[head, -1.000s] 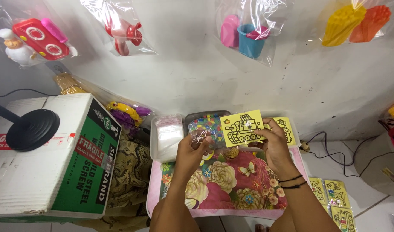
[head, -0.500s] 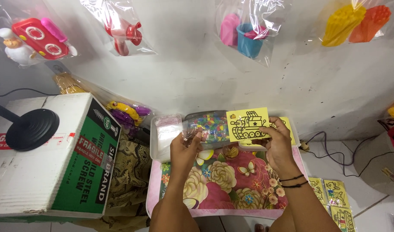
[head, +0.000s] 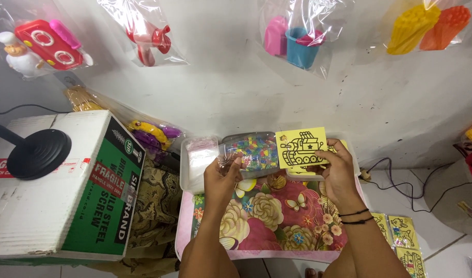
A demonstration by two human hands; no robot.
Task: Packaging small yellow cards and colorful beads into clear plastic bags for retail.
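Holding a clear bag (head: pixel 249 152) of coloured bits, the left hand (head: pixel 220 177) is pinching its left end while the right hand (head: pixel 336 167) is gripping a yellow card (head: pixel 301 146) against the bag's right end, long axis lying left-right above the tray (head: pixel 187 170)

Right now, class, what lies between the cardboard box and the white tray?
In the head view, clear bags of toys and patterned brown cloth lie between cardboard box and white tray.
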